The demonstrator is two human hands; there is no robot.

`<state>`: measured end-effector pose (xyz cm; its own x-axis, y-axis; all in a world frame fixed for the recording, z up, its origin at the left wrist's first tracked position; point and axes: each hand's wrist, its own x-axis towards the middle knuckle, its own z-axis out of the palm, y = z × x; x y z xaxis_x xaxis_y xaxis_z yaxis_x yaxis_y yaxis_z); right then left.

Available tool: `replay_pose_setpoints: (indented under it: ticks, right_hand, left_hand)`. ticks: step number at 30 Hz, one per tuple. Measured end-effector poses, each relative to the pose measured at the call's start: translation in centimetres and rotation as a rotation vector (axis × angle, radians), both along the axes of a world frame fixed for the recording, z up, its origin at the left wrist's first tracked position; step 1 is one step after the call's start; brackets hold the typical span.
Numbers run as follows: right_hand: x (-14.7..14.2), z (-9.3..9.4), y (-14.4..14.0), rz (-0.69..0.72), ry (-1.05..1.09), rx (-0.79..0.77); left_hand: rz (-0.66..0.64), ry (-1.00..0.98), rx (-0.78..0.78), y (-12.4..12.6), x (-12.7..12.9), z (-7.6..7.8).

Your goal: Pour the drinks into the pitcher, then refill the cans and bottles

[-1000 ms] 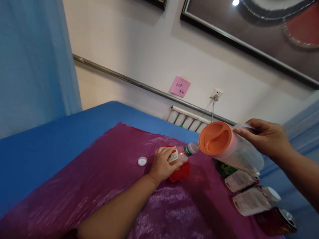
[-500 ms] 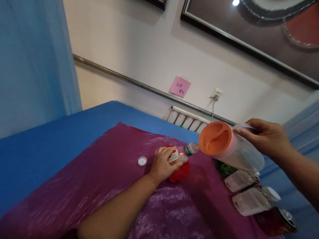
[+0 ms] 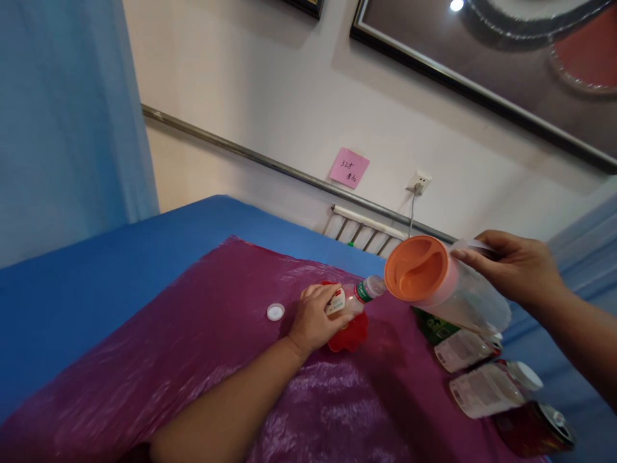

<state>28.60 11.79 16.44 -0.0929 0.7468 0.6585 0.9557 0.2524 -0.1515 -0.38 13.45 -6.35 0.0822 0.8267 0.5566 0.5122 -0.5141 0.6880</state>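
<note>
Centrally, left hand (image 3: 315, 319) fingers wrapped round small clear bottle (image 3: 351, 299) over red funnel (image 3: 349, 332) on purple plastic sheet (image 3: 202, 341), right hand (image 3: 518, 267) at three o'clock gripping tilted orange-lidded pitcher (image 3: 446, 289), spout touching bottle mouth, white cap (image 3: 275, 312) at nine o'clock of the left hand.

cap (image 3: 275, 312) left of bottle (image 3: 354, 298) | pitcher (image 3: 446, 289) right, touching its mouth | three bottles (image 3: 484, 386) lying right

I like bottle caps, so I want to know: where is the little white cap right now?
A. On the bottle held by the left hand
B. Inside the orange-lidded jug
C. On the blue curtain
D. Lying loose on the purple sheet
D: the white cap lies alone on the purple sheet, apart from the left hand and its open bottle.
</note>
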Motion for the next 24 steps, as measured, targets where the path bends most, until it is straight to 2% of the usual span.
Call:
replay_pose_setpoints:
  ticks: [8, 16, 24]
  right_hand:
    - [-0.1, 0.0, 0.0, -0.013, 0.002, 0.001]
    - [0.3, -0.7, 0.1, -0.018, 0.052, -0.017]
    - [0.3, -2.4, 0.0, -0.006, 0.268, 0.021]
  left_hand:
    - [0.006, 0.001, 0.015, 0.0, 0.1, 0.0]
    - [0.001, 0.005, 0.014, 0.1, 0.0, -0.2]
    - [-0.001, -0.007, 0.025, -0.1, 0.0, 0.1]
